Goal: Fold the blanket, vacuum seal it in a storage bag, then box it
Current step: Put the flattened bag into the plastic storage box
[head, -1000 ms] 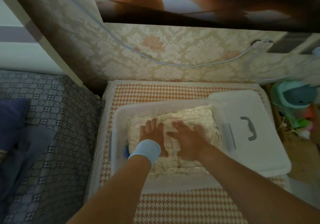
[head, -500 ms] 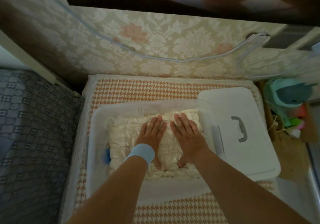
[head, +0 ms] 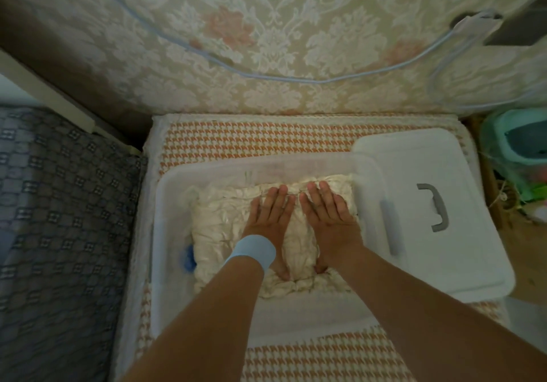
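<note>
A cream blanket, shrunk and wrinkled inside a clear vacuum bag [head: 220, 228], lies in an open translucent white plastic box [head: 165, 233]. My left hand [head: 270, 219], with a light blue band on the wrist, lies flat on top of the bag, fingers straight. Beside it, my right hand [head: 328, 219] presses flat on the bag too, fingers pointing to the far wall. A blue valve or cap [head: 188, 259] shows at the bag's left edge. The box lid [head: 414, 174], white with a grey handle [head: 435, 210], rests beside the box on the right.
The box stands on an orange-and-white houndstooth mat [head: 251, 137]. A floral-patterned wall with a pale blue cable [head: 266, 77] rises behind. A dark patterned bedspread [head: 59, 233] lies to the left. A mint-green item [head: 515, 151] and clutter sit at far right.
My view has tilted down and moved closer. Both hands have straightened and now lie parallel, side by side, on the bagged blanket; earlier they were angled toward each other.
</note>
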